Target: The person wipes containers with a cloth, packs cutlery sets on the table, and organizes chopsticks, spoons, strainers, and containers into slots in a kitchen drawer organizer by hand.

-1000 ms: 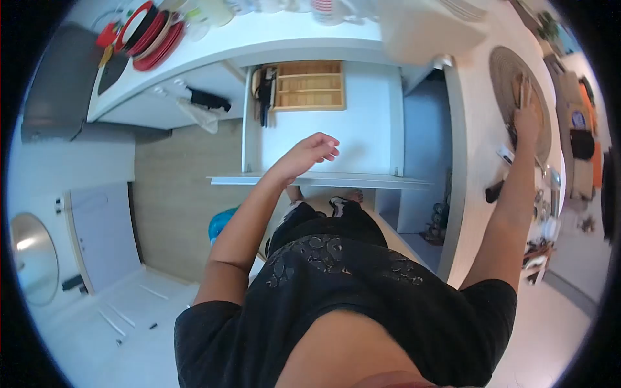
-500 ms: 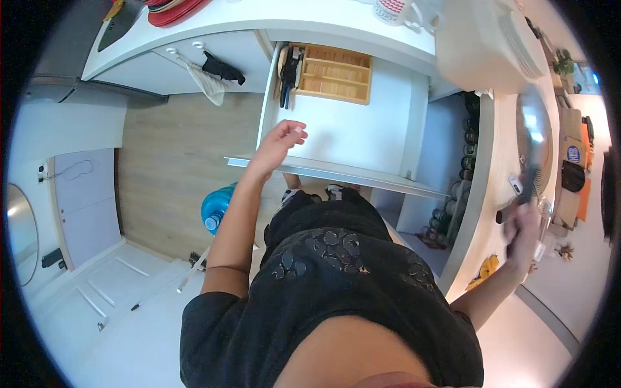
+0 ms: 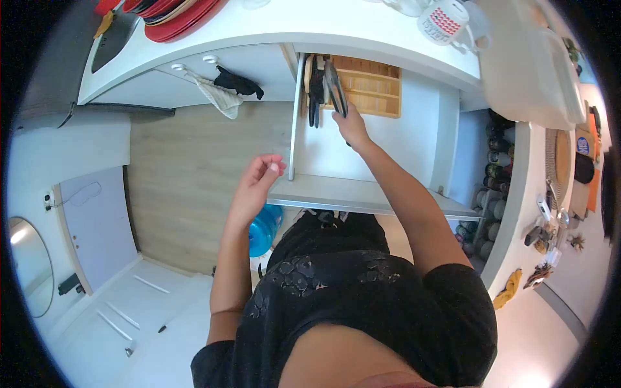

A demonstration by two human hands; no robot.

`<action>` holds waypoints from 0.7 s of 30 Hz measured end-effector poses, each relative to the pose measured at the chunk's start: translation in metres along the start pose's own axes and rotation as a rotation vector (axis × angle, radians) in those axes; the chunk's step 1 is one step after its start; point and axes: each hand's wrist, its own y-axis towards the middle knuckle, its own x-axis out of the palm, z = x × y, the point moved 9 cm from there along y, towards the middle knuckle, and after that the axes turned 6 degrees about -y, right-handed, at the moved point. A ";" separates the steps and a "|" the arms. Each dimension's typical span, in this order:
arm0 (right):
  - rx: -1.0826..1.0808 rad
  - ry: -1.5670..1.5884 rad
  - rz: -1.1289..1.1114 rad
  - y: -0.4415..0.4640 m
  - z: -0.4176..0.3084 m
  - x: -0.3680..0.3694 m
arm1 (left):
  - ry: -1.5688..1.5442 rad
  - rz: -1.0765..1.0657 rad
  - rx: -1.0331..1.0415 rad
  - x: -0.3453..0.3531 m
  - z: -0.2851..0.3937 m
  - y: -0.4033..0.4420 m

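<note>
My right hand (image 3: 352, 126) is closed around a long grey and black utensil (image 3: 336, 87), perhaps tongs, whose far end reaches over the left part of a wooden divided tray (image 3: 375, 87). The tray lies at the back of an open white drawer (image 3: 398, 152). Black-handled utensils (image 3: 315, 90) lie along the drawer's left side, just left of the one I hold. My left hand (image 3: 260, 181) hangs left of the drawer front, fingers loosely curled and apart, with nothing in it.
Red plates (image 3: 184, 22) and a white mug (image 3: 443, 22) stand on the white counter (image 3: 291, 26) behind the drawer. Cloths (image 3: 220, 97) hang on the cabinet front at left. A blue bottle (image 3: 262, 233) is near my left forearm. Jars fill the compartment at right.
My right hand has moved from the right-hand counter to the drawer, bringing the utensil over its left side. My left hand now appears left of the drawer instead of over it.
</note>
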 end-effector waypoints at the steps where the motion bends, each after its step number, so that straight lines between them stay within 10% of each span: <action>1: 0.066 0.015 0.003 0.008 0.007 0.008 | -0.012 0.014 -0.024 -0.011 -0.006 -0.001; 12: 0.258 0.368 -0.061 -0.022 -0.003 0.016 | 0.063 -0.127 -0.043 -0.004 -0.014 0.054; 15: -0.111 0.378 0.047 -0.066 -0.027 0.006 | 0.161 -0.203 -0.035 0.052 -0.009 0.080; 17: -0.115 0.418 -0.167 -0.115 -0.073 -0.020 | -0.293 -0.219 -0.329 0.097 -0.019 0.073; 19: -0.430 0.064 0.139 -0.145 -0.077 -0.044 | -0.525 -0.226 -0.428 0.133 -0.025 0.070; 21: -0.321 -0.069 0.035 -0.163 -0.081 -0.078 | -0.466 -0.270 -0.377 0.146 -0.028 0.072</action>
